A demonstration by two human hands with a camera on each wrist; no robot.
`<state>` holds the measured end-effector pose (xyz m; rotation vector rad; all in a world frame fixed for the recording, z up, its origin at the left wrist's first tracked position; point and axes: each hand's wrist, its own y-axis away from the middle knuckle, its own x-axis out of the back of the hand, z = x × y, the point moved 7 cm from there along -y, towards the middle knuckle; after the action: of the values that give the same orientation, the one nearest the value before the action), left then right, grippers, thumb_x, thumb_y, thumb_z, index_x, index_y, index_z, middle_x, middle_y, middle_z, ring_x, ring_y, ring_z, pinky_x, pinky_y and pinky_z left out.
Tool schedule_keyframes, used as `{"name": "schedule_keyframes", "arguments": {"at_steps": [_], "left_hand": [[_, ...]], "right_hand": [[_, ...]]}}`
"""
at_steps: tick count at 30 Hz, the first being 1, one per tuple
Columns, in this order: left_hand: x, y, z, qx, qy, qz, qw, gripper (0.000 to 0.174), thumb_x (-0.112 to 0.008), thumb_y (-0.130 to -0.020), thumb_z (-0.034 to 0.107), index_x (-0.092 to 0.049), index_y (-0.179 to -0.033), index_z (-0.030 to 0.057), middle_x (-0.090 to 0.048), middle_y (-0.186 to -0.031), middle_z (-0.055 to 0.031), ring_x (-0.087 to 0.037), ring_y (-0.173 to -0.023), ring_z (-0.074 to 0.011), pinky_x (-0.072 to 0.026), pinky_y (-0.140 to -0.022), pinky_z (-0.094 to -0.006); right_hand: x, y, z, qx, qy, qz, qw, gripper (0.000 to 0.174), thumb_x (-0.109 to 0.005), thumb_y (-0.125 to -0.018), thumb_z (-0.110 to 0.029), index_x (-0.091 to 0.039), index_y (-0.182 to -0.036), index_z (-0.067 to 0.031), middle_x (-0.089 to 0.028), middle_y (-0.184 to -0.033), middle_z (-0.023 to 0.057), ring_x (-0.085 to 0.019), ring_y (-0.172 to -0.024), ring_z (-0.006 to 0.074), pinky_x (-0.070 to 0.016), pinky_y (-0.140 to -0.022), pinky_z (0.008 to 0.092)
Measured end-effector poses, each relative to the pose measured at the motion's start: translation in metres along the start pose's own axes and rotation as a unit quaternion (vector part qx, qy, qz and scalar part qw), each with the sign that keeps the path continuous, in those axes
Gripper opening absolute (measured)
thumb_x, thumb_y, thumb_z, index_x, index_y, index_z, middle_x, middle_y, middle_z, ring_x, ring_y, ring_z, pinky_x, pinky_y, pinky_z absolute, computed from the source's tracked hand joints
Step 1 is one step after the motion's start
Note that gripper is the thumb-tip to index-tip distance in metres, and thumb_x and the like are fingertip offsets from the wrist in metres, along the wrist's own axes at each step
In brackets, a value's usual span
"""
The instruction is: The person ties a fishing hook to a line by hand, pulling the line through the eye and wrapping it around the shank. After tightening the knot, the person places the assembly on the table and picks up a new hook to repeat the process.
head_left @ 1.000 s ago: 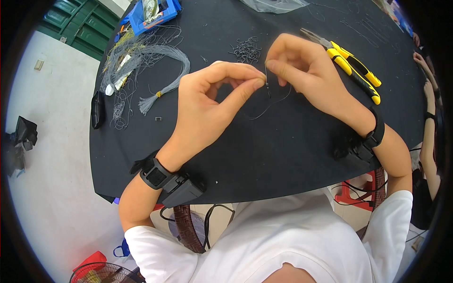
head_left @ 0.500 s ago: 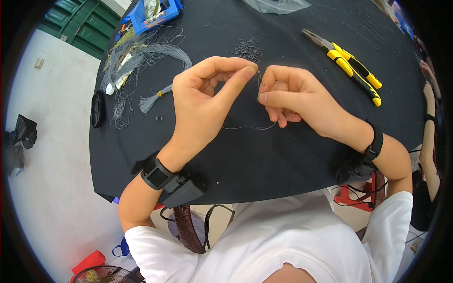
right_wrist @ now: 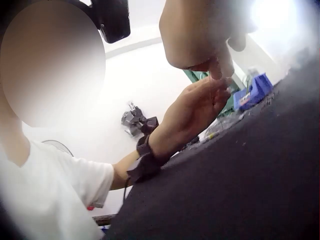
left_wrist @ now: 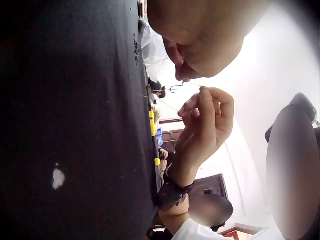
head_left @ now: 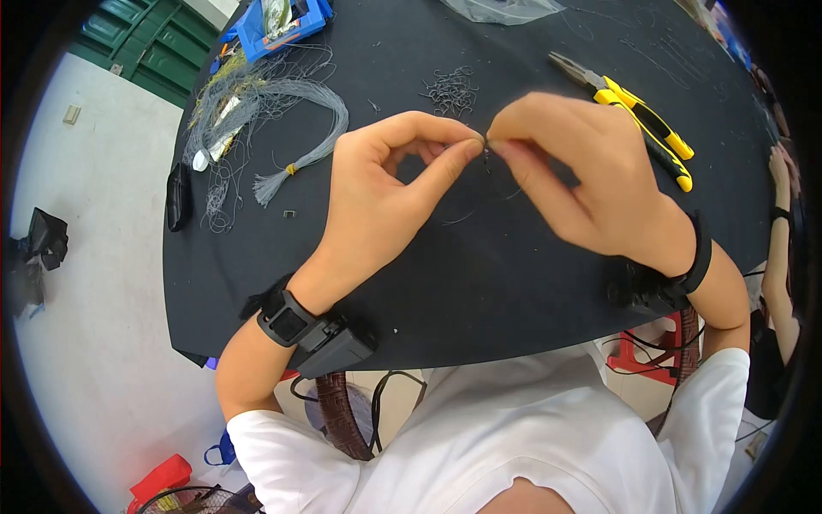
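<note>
Over the black table, the left hand (head_left: 364,193) pinches a small fish hook (left_wrist: 174,90) between thumb and forefinger. The hook's bend sticks out from the fingertips in the left wrist view. A thin fishing line (head_left: 458,220) trails below the hands in a loose curve. Thumb and forefinger of the right hand (head_left: 599,176) pinch the line right beside the left fingertips. The fingertips largely hide the spot where line and hook meet. A heap of dark hooks (head_left: 451,92) lies just beyond the hands.
Yellow-and-black pliers (head_left: 644,120) lie beyond the right hand. At the left are a tied bundle of grey line (head_left: 321,107), a blue box (head_left: 287,38) and a black pouch (head_left: 178,197). A clear plastic bag (head_left: 501,8) lies at the far edge. Another person's arm (head_left: 777,197) shows at right.
The right hand dipped below the left fingertips, then rose back to meet them, its back now turned more upward. The left hand moved slightly up and left, then returned right, still pinching the hook.
</note>
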<state>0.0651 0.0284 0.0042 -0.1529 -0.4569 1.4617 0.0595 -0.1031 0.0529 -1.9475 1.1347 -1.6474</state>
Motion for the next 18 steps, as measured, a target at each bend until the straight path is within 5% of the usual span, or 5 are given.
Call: {"name": "schedule_keyframes", "arguments": {"at_steps": [4,7,12,18], "left_hand": [[-0.005,0.001,0.002,0.001,-0.039,-0.064,0.997,0.014,-0.06,-0.079,-0.003,-0.061,-0.092,-0.0057,-0.063,-0.089,-0.0094,-0.058,-0.082,-0.0118,-0.0463,-0.075,-0.0227],[-0.006,0.0,0.004,-0.014,-0.034,-0.071,0.997,0.013,-0.06,-0.079,-0.003,-0.061,-0.092,-0.0056,-0.063,-0.089,-0.0102,-0.059,-0.082,-0.0121,-0.0462,-0.075,-0.0225],[-0.005,0.0,0.007,-0.046,-0.033,-0.075,0.996,0.012,-0.059,-0.079,-0.004,-0.061,-0.09,-0.0053,-0.063,-0.09,-0.0115,-0.058,-0.082,-0.0126,-0.0461,-0.075,-0.0231],[-0.003,0.0,0.008,-0.065,-0.02,-0.062,0.996,0.011,-0.059,-0.079,-0.005,-0.062,-0.09,-0.0049,-0.062,-0.091,-0.0118,-0.058,-0.082,-0.0127,-0.046,-0.075,-0.0235]], "right_hand": [[0.002,-0.003,0.012,-0.042,0.011,-0.024,0.999,0.005,-0.056,-0.075,0.003,-0.054,-0.08,0.0004,-0.055,-0.067,0.007,-0.052,-0.052,0.013,-0.0383,-0.047,0.022],[0.001,-0.002,0.026,-0.133,-0.028,-0.059,0.989,0.003,-0.055,-0.079,-0.004,-0.053,-0.079,-0.0024,-0.055,-0.068,0.0036,-0.05,-0.053,0.0056,-0.0342,-0.046,0.0175],[-0.015,0.009,0.05,-0.217,-0.155,-0.058,0.962,0.006,-0.055,-0.082,-0.009,-0.054,-0.08,-0.0039,-0.054,-0.067,0.0,-0.05,-0.054,0.004,-0.0366,-0.047,0.0161],[-0.041,0.026,0.061,-0.371,-0.357,-0.107,0.85,0.007,-0.054,-0.079,-0.01,-0.055,-0.077,-0.0025,-0.054,-0.058,0.0018,-0.049,-0.049,0.0069,-0.0364,-0.045,0.0194]]}}
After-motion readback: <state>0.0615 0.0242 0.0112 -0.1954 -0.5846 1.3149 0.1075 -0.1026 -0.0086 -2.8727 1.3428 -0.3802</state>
